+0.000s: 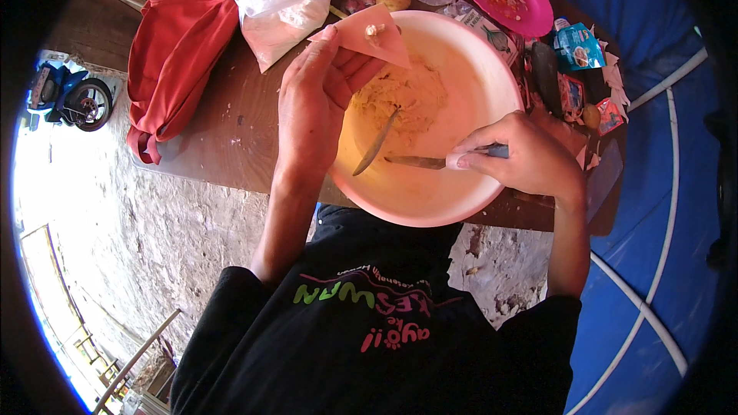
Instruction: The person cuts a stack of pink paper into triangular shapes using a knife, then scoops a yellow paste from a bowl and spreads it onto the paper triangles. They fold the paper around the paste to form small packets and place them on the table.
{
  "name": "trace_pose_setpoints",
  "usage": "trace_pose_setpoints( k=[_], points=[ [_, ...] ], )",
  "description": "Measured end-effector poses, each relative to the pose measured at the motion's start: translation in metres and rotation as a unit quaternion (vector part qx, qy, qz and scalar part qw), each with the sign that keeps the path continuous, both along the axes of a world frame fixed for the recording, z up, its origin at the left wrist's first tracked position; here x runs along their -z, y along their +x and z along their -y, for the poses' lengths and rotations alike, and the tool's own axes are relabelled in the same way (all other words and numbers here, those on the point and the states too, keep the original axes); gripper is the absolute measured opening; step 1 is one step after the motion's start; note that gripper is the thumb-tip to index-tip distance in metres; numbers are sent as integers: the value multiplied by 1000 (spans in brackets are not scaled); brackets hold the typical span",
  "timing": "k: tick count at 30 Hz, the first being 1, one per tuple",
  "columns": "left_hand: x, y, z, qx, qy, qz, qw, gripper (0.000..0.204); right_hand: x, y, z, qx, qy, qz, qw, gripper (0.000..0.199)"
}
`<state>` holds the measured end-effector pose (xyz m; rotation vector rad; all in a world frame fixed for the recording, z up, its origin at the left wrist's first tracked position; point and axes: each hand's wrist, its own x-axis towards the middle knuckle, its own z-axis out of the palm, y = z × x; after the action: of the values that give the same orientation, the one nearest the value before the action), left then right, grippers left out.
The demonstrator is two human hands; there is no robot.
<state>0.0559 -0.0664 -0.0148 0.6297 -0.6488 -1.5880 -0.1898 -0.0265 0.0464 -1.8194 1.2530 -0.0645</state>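
Left grip (314, 104) pinched on pink sheet (378, 21), right grip (530, 157) closed around knife (419, 162) — brown table (223, 127), blue sheeting (634, 207)

The one fisheye view looks down from the wearer's head, close above the near edge of the table (231, 138).

Basin rim (513, 100) pale pink, small sheet (390, 48) plain salmon pink, dough mixture (421, 98) dull yellow, plate (538, 19) vivid magenta, cloth (181, 38) red, tabletop (231, 127) brown, pouch (578, 44) teal, tarpaulin (642, 238) blue, shirt (292, 361) black bearing green and pink print
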Motion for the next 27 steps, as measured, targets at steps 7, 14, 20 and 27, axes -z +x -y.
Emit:
trace_pose_setpoints(
  k=[7, 14, 20, 27],
  points=[
    [5, 3, 2, 16, 14, -11, 1000, 41, -12, -33, 1, 44, 2, 34, 998, 20],
    [-5, 4, 1, 71, 49, -25, 996, 44, -30, -53, -24, 207, -10, 219, 953, 29],
    [-17, -6, -9, 93, 99, -52, 989, 45, 8, -19, -47, 191, -301, 83, 931, 33],
    [-27, -10, -17, 92, 104, -68, 988, 48, 11, 0, -56, 180, -398, 46, 899, 38]
  ],
)
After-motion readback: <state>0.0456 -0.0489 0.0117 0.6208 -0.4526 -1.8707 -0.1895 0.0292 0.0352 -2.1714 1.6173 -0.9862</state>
